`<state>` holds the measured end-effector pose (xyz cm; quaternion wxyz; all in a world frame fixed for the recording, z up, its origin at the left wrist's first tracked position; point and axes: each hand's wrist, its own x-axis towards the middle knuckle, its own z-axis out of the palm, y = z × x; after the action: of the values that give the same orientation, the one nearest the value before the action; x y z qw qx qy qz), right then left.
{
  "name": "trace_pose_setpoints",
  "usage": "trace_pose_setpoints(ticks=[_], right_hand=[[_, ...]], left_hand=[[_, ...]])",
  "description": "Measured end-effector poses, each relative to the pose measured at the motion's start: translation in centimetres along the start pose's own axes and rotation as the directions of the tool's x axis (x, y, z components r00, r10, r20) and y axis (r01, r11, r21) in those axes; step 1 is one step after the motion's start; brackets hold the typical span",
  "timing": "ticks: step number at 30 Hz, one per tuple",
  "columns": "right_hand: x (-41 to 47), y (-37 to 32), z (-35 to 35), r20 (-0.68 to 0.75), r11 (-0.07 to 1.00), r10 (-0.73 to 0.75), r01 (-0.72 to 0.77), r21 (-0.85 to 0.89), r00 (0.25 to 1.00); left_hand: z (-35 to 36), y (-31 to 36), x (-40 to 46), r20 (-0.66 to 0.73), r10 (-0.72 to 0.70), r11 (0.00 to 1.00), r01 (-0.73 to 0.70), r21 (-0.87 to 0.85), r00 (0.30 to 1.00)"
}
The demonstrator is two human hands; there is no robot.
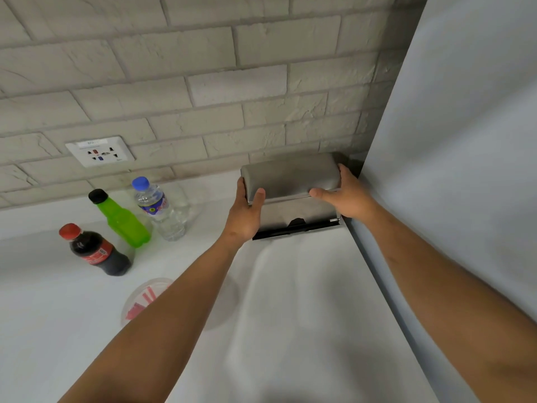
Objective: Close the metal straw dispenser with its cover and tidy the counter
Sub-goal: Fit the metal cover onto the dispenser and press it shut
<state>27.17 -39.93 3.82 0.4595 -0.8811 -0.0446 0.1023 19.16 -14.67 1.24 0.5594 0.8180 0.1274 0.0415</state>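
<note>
Fingers (pixel 343 174) of the right hand (pixel 348 196) and left hand (pixel 247 216) are clamping the cover (pixel 290 175) by its ends, seating it on the dispenser (pixel 302 216) in the counter (pixel 290 286) corner; pressing it square, then clearing the bottles (pixel 122 219), seems next.

Both bare forearms reach forward and converge toward twelve o'clock. The left hand (pixel 247 216) sits at about eleven o'clock, wrist straight, thumb laid forward and upward, fingers curled out of sight behind what it grips. The right hand (pixel 348 196) sits at about one o'clock, thumb stretched toward nine o'clock, fingers wrapped over the far side. Both hands appear clamped, though the fingertips are hidden. The palms face each other.
</note>
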Motion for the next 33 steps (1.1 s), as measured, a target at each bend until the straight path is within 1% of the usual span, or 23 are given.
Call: trace_pose_setpoints(ticks=[5,12,21,27,33], right_hand=[[1.7,0.1,-0.1,-0.009,1.0,0.002,-0.002,-0.031,1.0],[3.0,0.2,-0.2,-0.006,1.0,-0.01,0.01,-0.023,1.0],[3.3,0.3,-0.1,-0.015,0.999,-0.01,0.009,-0.038,1.0],[3.4,0.2,0.0,-0.014,0.999,0.003,-0.004,-0.043,1.0],[3.3,0.1,0.0,-0.016,0.999,0.007,-0.007,-0.04,1.0]], left_hand=[[0.1,0.3,1.4,0.011,0.011,1.0,-0.011,-0.02,1.0],[0.2,0.3,2.4,0.029,-0.009,1.0,0.01,-0.009,1.0],[0.1,0.3,2.7,0.038,-0.004,1.0,0.004,-0.007,0.999],[0.3,0.3,3.0,0.029,-0.038,0.999,0.038,0.022,0.999],[0.4,0.1,3.2,0.033,-0.036,0.999,0.035,0.033,0.999]])
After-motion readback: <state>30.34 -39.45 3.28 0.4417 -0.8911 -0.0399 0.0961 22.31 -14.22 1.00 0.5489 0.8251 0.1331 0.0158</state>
